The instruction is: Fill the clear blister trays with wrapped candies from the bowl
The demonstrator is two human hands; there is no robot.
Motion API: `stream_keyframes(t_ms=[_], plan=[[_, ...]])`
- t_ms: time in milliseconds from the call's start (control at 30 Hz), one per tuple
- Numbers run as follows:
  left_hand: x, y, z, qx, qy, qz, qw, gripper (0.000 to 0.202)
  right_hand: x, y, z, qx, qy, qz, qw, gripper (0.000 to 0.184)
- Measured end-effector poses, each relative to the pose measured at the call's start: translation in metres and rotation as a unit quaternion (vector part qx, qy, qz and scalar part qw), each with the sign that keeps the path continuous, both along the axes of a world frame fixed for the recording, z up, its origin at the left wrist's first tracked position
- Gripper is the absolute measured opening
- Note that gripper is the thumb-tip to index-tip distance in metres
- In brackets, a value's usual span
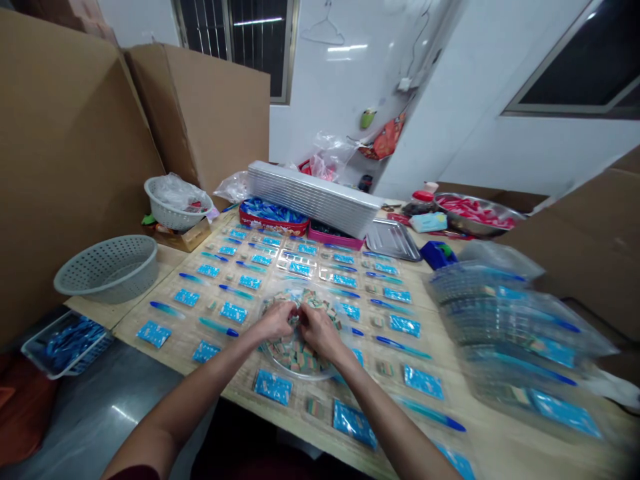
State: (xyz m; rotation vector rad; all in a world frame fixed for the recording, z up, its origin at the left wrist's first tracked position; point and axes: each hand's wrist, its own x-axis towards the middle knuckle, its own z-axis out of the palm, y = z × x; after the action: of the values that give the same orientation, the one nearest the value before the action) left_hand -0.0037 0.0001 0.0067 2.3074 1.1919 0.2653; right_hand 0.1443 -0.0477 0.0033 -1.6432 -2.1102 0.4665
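Noted left grip [274, 322] and right grip [317, 330] knuckle to knuckle above a clear round dish [295, 375], fingers of both curled inward and pressed together at the tips. Cannot tell what is pinched between them: too small and blurred. Found directly beneath both grips, inside the dish, a heap of small brown and green blocks [295, 357]. Recorded on the table [500, 445], on every side of the grips, rows of clear packets [235, 312] with blue cards and blue pens [220, 327]. Right of the right grip, well apart, a fanned stack of filled packets [505, 327]. Left of the left grip, at the table edge, a grey colander [107, 267]. Beyond both grips, a stack of white trays [315, 197].
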Motion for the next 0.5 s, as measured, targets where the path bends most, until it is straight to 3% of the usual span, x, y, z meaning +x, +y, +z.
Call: stream_keyframes(t_ms=[300, 500], plan=[[0.001, -0.010, 0.003, -0.005, 0.036, 0.036, 0.999, 0.023, 0.007, 0.001, -0.005, 0.001, -0.012, -0.047, 0.999, 0.021], [0.001, -0.013, 0.007, -0.004, 0.042, 0.045, 0.998, 0.020, 0.002, 0.001, -0.007, -0.032, 0.018, -0.039, 0.999, 0.017]])
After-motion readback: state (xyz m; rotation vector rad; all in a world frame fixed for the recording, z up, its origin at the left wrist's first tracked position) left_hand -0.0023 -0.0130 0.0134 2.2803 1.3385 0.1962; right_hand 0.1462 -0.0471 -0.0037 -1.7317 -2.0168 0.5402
